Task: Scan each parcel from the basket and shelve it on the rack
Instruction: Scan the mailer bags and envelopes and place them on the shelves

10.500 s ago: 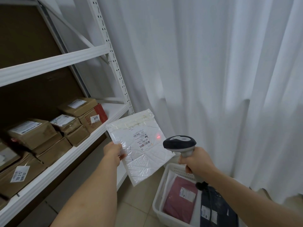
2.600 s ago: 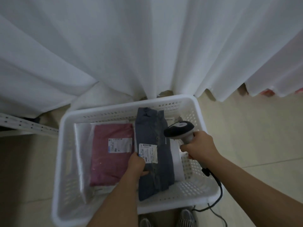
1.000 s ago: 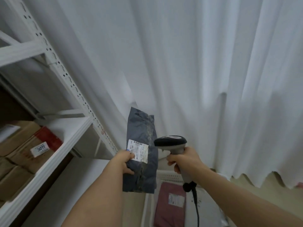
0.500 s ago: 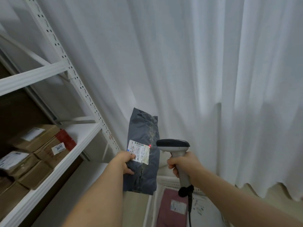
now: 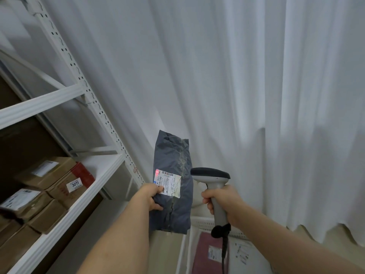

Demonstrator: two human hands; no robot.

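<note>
Left hand point(image 5: 147, 198) gripping the grey parcel point(image 5: 173, 180) at its left edge, thumb on the lower corner of the white label point(image 5: 167, 183). Parcel held upright, above the fingers. Small red dot at the top left corner of the label, just above the thumb. Right hand point(image 5: 221, 200) wrapped round the handle of the scanner point(image 5: 212, 186), head pointing toward the parcel, just beside it. Below the right fingers, cable hanging over the white basket point(image 5: 199, 224) with a red parcel point(image 5: 205, 254) inside. Left of the left fingers, rack point(image 5: 65, 95) with brown boxes point(image 5: 45, 186).
</note>
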